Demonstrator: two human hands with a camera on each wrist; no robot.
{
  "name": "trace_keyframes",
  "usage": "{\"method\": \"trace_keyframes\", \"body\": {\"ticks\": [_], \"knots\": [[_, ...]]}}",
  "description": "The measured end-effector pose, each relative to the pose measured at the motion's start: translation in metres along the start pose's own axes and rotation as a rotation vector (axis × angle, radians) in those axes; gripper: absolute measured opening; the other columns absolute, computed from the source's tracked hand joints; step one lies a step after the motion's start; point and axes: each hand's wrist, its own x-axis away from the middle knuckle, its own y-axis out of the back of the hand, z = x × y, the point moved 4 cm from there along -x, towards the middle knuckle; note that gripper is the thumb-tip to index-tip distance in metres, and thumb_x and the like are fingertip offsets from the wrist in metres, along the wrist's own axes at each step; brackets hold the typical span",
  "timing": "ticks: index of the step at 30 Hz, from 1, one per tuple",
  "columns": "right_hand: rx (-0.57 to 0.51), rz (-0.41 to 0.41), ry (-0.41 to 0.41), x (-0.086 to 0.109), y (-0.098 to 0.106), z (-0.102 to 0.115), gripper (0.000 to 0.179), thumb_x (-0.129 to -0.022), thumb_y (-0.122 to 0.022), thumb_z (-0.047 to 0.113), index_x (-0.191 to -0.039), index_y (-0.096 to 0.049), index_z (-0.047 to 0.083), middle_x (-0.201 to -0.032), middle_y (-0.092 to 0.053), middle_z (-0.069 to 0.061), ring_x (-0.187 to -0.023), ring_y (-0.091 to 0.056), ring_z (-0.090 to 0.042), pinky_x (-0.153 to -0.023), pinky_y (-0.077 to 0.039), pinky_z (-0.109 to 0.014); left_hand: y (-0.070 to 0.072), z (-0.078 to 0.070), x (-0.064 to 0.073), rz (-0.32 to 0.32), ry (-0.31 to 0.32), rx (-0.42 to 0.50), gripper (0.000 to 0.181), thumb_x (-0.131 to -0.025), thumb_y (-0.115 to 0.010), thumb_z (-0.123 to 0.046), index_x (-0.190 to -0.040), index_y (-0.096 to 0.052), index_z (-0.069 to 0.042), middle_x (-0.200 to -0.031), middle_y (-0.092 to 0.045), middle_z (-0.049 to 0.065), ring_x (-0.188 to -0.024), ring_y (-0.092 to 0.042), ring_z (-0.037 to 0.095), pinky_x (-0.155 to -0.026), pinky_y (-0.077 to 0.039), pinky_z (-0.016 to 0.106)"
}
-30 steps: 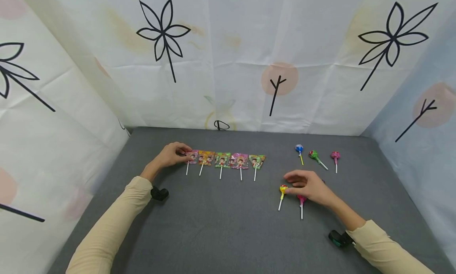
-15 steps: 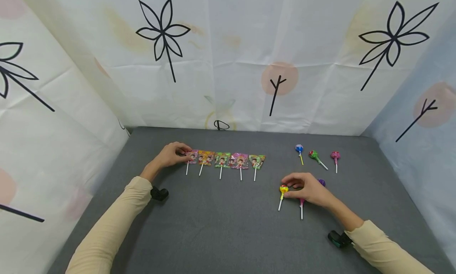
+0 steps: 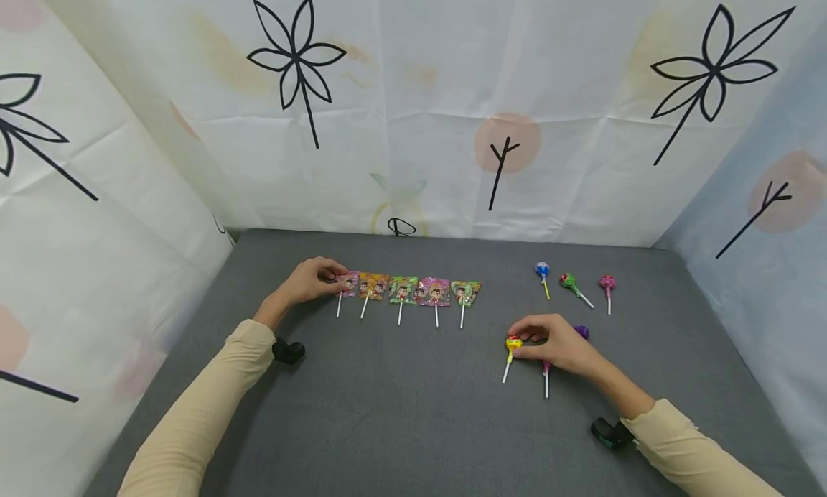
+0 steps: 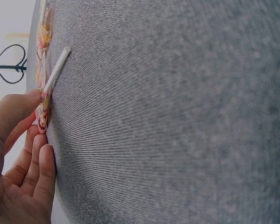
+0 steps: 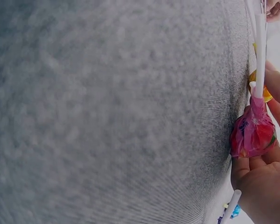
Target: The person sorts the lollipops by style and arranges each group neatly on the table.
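Observation:
On the left of the grey table, my left hand (image 3: pixel 310 279) pinches a flat lollipop (image 3: pixel 351 284) in a pink wrapper, the leftmost of a row. The left wrist view shows its white stick (image 4: pixel 57 70) beyond the thumb. My right hand (image 3: pixel 558 345) holds a round yellow lollipop (image 3: pixel 513 344) between thumb and fingers, its stick pointing toward me. Partly hidden beneath that hand lies a round pink lollipop (image 5: pixel 254 133), nearest the camera in the right wrist view. A purple lollipop (image 3: pixel 582 332) peeks out behind the right hand.
The row continues with an orange lollipop (image 3: pixel 373 286), a green one (image 3: pixel 403 290), a pink one (image 3: pixel 434 293) and another green one (image 3: pixel 466 292). At the back right lie round blue (image 3: pixel 542 269), green (image 3: pixel 568 280) and pink (image 3: pixel 607 282) lollipops. A patterned curtain (image 3: pixel 426 73) borders the table.
My right hand has lowered slightly, and its thumb and fingers have closed on the yellow lollipop. More of the purple lollipop shows now. The left hand stays in place.

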Motion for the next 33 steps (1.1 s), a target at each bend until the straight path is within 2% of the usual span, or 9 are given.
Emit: {"method": "trace_keyframes", "body": {"ticks": [9, 21, 27, 33], "knots": [[-0.047, -0.033, -0.038, -0.002, 0.002, -0.001, 0.027, -0.086, -0.082, 0.004, -0.11, -0.072, -0.002, -0.1, -0.071, -0.009, -0.088, -0.066, -0.022, -0.078, -0.053, -0.028, 0.001, -0.002, 0.001, 0.006, 0.006, 0.004, 0.033, -0.092, -0.079, -0.018, -0.119, -0.072, -0.001, -0.108, -0.063, 0.013, -0.104, -0.063, 0.035, -0.086, -0.048, 0.053], [-0.172, -0.141, -0.098, -0.017, 0.008, 0.007, 0.032, -0.087, -0.081, 0.002, -0.116, -0.069, -0.007, -0.109, -0.07, -0.017, -0.099, -0.068, -0.032, -0.08, -0.055, -0.03, 0.001, -0.003, 0.003, 0.015, 0.0, -0.005, 0.032, -0.094, -0.077, -0.016, -0.121, -0.071, 0.0, -0.11, -0.063, 0.014, -0.105, -0.063, 0.036, -0.087, -0.048, 0.054], [-0.257, -0.136, -0.119, -0.029, 0.002, 0.018, 0.034, -0.088, -0.08, 0.004, -0.118, -0.068, -0.007, -0.116, -0.068, -0.018, -0.102, -0.07, -0.031, -0.08, -0.056, -0.034, 0.001, -0.002, 0.003, 0.013, -0.007, -0.009, 0.031, -0.094, -0.076, -0.015, -0.122, -0.071, 0.0, -0.11, -0.062, 0.014, -0.104, -0.063, 0.035, -0.087, -0.047, 0.054], [-0.302, -0.103, -0.085, -0.045, -0.011, 0.026, 0.034, -0.089, -0.078, 0.001, -0.119, -0.067, -0.008, -0.117, -0.067, -0.019, -0.102, -0.07, -0.029, -0.081, -0.056, -0.036, 0.001, -0.001, 0.003, -0.007, -0.031, 0.001, 0.031, -0.093, -0.077, -0.013, -0.12, -0.071, 0.0, -0.11, -0.062, 0.014, -0.104, -0.064, 0.035, -0.087, -0.047, 0.054]]}}
